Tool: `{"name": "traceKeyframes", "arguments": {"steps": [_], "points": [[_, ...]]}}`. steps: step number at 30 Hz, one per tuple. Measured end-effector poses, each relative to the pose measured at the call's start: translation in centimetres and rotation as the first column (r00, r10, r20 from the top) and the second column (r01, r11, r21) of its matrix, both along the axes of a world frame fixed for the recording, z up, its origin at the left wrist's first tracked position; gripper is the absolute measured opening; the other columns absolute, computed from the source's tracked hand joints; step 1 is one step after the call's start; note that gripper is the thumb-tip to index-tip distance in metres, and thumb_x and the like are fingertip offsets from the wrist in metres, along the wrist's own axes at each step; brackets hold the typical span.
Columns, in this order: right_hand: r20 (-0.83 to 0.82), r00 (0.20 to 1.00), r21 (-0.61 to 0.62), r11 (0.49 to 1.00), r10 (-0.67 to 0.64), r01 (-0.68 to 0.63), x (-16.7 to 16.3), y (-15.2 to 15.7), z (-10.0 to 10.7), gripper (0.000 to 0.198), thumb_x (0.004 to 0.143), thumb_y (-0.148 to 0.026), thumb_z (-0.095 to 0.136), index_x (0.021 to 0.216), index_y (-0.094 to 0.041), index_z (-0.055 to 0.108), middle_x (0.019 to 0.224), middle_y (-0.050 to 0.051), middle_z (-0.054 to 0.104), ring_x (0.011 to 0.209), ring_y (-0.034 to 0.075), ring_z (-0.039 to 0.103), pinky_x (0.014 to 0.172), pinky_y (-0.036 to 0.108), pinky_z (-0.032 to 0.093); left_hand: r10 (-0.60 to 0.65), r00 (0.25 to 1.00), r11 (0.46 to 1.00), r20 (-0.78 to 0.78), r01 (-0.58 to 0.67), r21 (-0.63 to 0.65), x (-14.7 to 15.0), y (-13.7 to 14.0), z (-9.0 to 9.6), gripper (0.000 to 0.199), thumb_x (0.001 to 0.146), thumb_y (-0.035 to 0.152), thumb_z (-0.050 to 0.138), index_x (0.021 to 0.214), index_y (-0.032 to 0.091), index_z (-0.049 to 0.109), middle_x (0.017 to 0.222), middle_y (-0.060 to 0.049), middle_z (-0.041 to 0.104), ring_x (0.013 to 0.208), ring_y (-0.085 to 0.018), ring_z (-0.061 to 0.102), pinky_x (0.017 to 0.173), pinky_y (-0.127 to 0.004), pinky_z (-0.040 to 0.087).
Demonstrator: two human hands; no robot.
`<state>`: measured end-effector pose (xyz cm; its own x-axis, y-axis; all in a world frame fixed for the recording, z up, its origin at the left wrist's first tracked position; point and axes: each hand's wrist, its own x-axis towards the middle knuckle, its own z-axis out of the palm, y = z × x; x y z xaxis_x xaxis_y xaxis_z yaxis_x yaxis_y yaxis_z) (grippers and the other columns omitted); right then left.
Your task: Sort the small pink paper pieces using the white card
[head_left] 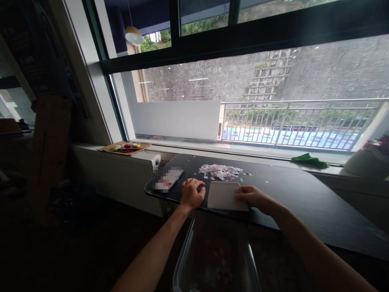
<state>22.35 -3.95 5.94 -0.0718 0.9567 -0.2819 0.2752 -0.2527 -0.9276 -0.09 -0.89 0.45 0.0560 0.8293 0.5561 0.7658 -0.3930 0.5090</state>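
Note:
My right hand [251, 195] pinches the right edge of a flat white board [224, 196], which lies at the front edge of the black table [298, 198]. Left of the board, my left hand [193, 192] rests at the table edge with its fingers curled in. Whether anything is inside those fingers is hidden. Just beyond the board is a heap of small white and pinkish paper-like pieces [221, 171], with a few scattered around it. Below the table edge stands a clear plastic bin [184, 259] with similar small pieces at its dark bottom.
A phone-like flat object [170, 179], partly blurred, lies at the table's left end. Behind it are a radiator [121, 174] and a brown sheet [105, 149] with colourful items. A green cloth [309, 160] lies on the sill at right. A large window spans the back.

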Motion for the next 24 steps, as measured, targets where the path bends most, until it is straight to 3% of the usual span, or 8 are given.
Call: {"name": "traceKeyframes", "arguments": {"steps": [6,16,24], "points": [[0.015,0.997,0.049,0.996,-0.08,0.079,0.3,0.4,-0.3,0.01,0.065,-0.01,0.067,0.073,-0.015,0.066,0.07,0.002,0.07,0.064,0.014,0.063,0.058,0.023,0.05,-0.002,1.0,1.0,-0.001,0.002,0.013,-0.1,0.1,-0.1,0.015,0.073,0.019,0.056,0.082,0.023,0.067,0.089,-0.002,0.069,0.097,-0.021,0.056,0.095,-0.041,0.038],[-0.015,1.0,0.025,1.0,-0.007,0.007,0.9,0.3,-0.8,0.012,0.062,-0.012,0.068,0.074,-0.014,0.067,0.066,0.0,0.068,0.059,0.013,0.06,0.054,0.022,0.047,0.0,1.0,1.0,0.0,0.0,0.008,0.0,0.1,0.0,0.015,0.072,0.019,0.056,0.081,0.023,0.068,0.089,-0.003,0.069,0.096,-0.021,0.056,0.095,-0.041,0.038],[-0.006,0.997,0.128,0.989,-0.073,0.074,1.2,0.3,-0.8,0.014,0.058,-0.011,0.068,0.071,-0.015,0.065,0.067,0.001,0.069,0.059,0.014,0.061,0.054,0.024,0.047,0.003,1.0,1.0,-0.004,-0.003,0.0,0.0,0.1,0.0,0.015,0.073,0.02,0.056,0.081,0.023,0.067,0.089,-0.002,0.069,0.097,-0.022,0.056,0.096,-0.042,0.037]]}}
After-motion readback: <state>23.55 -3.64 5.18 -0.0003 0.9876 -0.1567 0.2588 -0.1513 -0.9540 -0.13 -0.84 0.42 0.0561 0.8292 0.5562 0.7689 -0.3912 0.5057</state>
